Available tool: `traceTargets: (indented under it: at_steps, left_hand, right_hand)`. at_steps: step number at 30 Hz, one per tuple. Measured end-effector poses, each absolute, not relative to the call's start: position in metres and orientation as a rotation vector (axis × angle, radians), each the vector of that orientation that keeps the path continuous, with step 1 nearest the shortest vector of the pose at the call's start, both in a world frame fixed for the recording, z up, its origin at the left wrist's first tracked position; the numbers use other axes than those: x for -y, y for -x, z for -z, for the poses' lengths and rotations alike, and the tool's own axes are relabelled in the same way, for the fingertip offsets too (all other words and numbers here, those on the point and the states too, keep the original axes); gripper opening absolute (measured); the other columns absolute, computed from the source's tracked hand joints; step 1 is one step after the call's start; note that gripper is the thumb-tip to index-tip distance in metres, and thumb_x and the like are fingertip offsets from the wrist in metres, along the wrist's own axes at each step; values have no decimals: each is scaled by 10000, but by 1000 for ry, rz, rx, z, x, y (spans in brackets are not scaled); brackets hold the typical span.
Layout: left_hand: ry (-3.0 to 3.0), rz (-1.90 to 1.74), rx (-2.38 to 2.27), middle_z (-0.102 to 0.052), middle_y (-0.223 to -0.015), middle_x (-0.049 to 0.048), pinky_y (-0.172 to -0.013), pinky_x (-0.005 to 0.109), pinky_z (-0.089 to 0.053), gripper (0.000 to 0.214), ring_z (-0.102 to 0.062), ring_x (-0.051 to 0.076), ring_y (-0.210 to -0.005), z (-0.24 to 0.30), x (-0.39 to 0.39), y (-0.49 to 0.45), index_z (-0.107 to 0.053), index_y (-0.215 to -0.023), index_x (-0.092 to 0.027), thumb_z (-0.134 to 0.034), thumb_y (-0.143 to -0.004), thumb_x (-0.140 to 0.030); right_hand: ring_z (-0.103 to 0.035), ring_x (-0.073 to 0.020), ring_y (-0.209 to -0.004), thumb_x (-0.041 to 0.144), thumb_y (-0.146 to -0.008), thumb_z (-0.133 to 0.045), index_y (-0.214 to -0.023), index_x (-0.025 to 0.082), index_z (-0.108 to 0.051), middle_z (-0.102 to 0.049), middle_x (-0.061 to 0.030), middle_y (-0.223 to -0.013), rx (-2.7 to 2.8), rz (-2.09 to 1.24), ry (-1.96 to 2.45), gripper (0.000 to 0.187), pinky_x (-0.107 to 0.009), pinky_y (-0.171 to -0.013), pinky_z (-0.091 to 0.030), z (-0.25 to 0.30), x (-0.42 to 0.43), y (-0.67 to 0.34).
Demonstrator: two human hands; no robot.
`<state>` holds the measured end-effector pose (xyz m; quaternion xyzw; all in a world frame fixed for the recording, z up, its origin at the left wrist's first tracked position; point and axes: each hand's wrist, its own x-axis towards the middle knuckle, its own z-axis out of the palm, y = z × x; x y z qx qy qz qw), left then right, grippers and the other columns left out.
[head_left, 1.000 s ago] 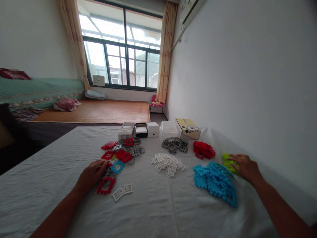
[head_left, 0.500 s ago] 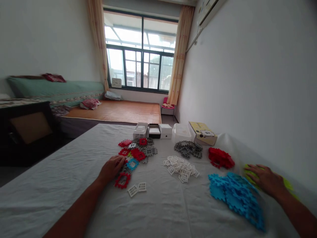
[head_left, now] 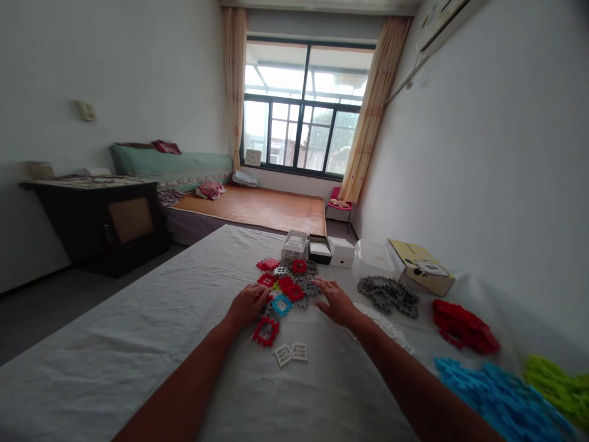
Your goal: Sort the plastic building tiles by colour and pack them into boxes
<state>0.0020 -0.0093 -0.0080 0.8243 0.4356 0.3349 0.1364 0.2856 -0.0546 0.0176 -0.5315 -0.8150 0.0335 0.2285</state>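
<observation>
A mixed pile of red, grey and blue plastic tiles [head_left: 288,285] lies on the white sheet. My left hand [head_left: 246,305] rests on its near left edge, fingers curled on the tiles; what they grip is hidden. My right hand [head_left: 335,301] hovers at the pile's right edge with fingers stretched out and empty. A red frame tile [head_left: 265,331] and two white window tiles [head_left: 291,353] lie just in front of my left hand.
Sorted heaps lie to the right: grey tiles [head_left: 389,293], red tiles [head_left: 462,328], blue tiles [head_left: 494,396], green tiles [head_left: 559,387]. Small boxes [head_left: 317,248], a clear tub [head_left: 375,259] and a yellow carton [head_left: 421,267] stand behind. A dark cabinet [head_left: 99,224] stands left.
My right hand has left the green tiles at the far right and come across to the mixed pile. The view has swung left; my left hand stays on the pile.
</observation>
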Motion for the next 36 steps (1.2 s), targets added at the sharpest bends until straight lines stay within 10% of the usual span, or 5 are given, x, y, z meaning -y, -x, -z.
traceTargets:
  at_steps: [28, 36]
  left_hand:
    - [-2412, -912, -1310, -702, -889, 35, -817, 273, -435, 386, -619, 197, -869, 5, -3, -3, -676, -847, -236, -368, -894, -463]
    - [-2449, -858, -1292, -695, -915, 48, -804, 254, -427, 383, -609, 190, -890, 4, -1, -3, -667, -846, -208, -356, -906, -423]
  right_hand:
    - [-467, -320, -1148, 408, -855, -506, -1162, 142, -580, -576, -171, -1219, 1527, 634, 1948, 413, -450, -914, -399, -9, 63, -441]
    - [-571, -215, -1073, 500, -863, -473, -1079, 272, -675, -662, -54, -1138, 2256, -273, 1568, 374, -349, -945, -419, -6, 67, -385]
